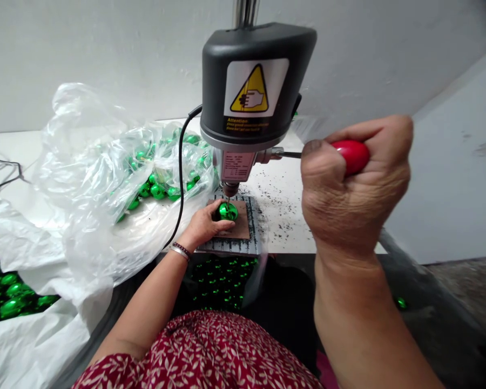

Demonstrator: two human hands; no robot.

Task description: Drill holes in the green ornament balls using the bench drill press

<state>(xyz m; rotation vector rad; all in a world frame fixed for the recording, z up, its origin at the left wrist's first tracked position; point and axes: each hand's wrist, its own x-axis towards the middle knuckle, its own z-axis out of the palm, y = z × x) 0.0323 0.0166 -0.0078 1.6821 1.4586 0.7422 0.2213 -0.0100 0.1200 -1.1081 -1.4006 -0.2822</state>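
The white surface around the drill press is speckled with dark shavings; a pale wall stands behind it. Under the press, the left hand grasps a glossy green ball over a flat brown board. Right of it, the right hand clenches a smooth red knob. Crinkled clear plastic crowds its left.

We see a shiny metallic-green round ball on a plain brown rectangular board near the front edge of the white tabletop, a dark-grey rounded drill housing with a white, yellow and black label, a glossy red knob, and our deep-red, cream-leaf-patterned blouse.
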